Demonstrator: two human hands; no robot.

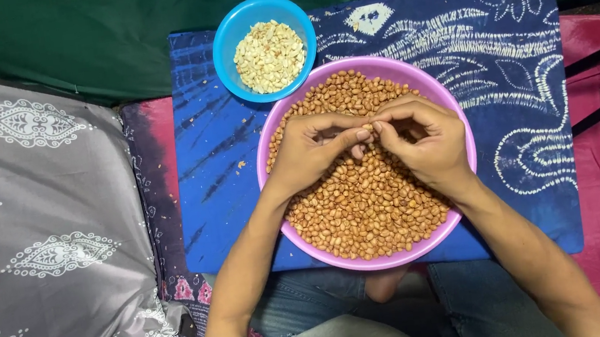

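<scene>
Your blue patterned cloth (510,92) carries everything. At centre sits the purple bowl (451,110), full of brown-skinned peanuts (364,206); you look mid-way through skinning one. Your left hand (309,151) and right hand (425,139) meet above it, fingertips pinched shut on a single nut. At 11 o'clock, touching the rim, the blue bowl (225,41) holds pale skinned peanuts (270,55). No packages or labels show.

Small bowl (225,41) behind large bowl (266,138), touching; both on cloth (517,91).
</scene>
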